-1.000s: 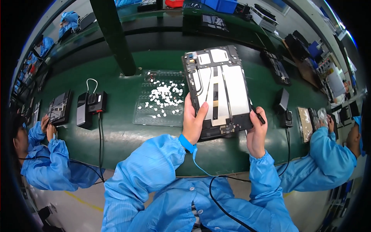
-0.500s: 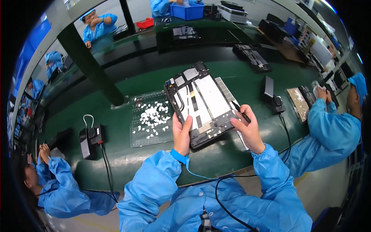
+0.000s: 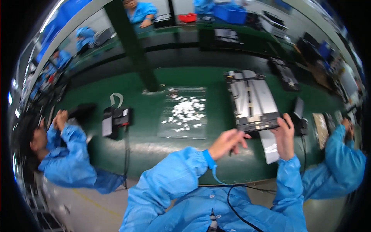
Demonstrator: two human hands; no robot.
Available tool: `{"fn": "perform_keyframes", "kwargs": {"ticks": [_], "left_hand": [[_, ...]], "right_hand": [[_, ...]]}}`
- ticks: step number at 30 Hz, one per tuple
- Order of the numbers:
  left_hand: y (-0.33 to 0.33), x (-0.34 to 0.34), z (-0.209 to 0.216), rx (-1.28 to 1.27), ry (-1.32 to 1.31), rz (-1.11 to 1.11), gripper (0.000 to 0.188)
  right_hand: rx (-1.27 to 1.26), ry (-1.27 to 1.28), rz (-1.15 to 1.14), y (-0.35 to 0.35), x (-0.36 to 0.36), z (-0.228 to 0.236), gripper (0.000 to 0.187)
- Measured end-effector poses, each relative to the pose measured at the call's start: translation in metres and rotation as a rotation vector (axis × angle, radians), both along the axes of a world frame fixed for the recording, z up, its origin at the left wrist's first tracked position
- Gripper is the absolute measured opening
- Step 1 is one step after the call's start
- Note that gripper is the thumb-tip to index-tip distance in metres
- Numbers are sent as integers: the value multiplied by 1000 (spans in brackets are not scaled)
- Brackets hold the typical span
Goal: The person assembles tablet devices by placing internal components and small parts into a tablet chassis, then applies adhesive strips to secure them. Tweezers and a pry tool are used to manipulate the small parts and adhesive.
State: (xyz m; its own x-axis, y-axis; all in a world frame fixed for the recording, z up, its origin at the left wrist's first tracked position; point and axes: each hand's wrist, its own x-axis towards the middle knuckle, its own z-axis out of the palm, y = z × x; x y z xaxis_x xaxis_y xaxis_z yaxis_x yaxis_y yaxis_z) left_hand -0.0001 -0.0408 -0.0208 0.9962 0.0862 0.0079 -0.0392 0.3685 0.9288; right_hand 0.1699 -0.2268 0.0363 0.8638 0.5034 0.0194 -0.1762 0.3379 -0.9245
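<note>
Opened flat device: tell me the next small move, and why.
Probably bring the left hand up to grip the lower left corner of the opened flat device, to steady it. The right hand is at the lower right corner, while the left hand's fingers lie just below the lower edge, near its left end; blur hides whether they touch.

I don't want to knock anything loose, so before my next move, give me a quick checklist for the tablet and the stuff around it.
1. Wrist strap worn: ok, on the left.
2. White pieces apart from the tablet: ok, they lie on the clear tray to its left.
3. White sheet clear of the tablet: not ok, its far end runs up to the tablet's near edge.
4. Right hand gripping firmly: cannot tell, it is blurred at the near right corner.
5. Left hand empty: cannot tell, also blurred.
</note>
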Motion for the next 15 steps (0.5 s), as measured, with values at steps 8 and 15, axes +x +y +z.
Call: {"fn": "perform_keyframes", "kwargs": {"ticks": [8, 15], "left_hand": [[-11, 0, -1, 98, -76, -69, 24], [-17, 9, -20, 162, -132, -6, 22]], "right_hand": [[-7, 6, 320, 144, 38, 39, 40], [43, 144, 470, 360, 26, 4, 53]]}}
